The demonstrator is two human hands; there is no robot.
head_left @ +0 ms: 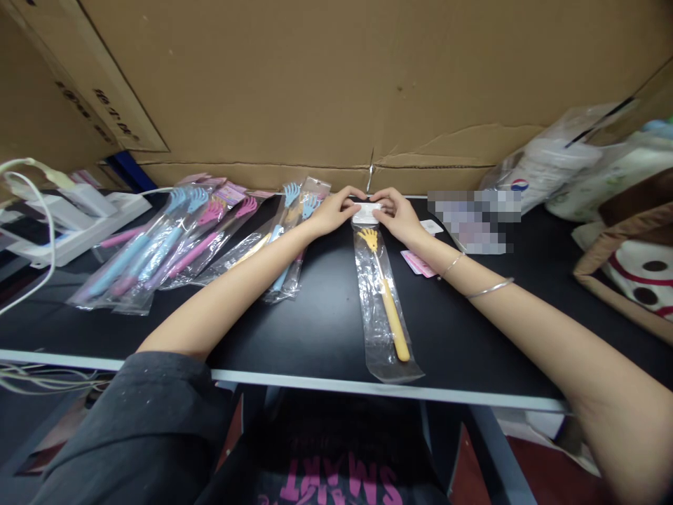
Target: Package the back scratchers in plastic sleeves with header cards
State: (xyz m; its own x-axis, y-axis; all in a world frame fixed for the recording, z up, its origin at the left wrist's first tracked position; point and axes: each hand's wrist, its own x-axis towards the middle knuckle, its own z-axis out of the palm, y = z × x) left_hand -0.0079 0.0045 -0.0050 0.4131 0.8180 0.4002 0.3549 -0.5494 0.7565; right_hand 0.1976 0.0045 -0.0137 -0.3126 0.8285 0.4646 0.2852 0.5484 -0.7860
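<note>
A yellow back scratcher (392,315) with a hand-shaped head lies in a clear plastic bag (368,294), its handle towards the table's front edge. At the bag's far end is a small white card (366,213). My left hand (336,210) grips the card's left side between thumb and fingers. On the opposite side, my right hand (395,214) pinches the card's right edge. Both hands rest close together at the back of the table. Beside my right wrist lie pink cards (419,264) and a white card (431,226).
Several bagged back scratchers (173,238) in blue and pink lie on the left of the black table (315,330). A white power strip (78,231) stands far left. At right are a bagged drink cup (552,161) and a brown-handled bag (641,273). Cardboard (336,91) walls the back.
</note>
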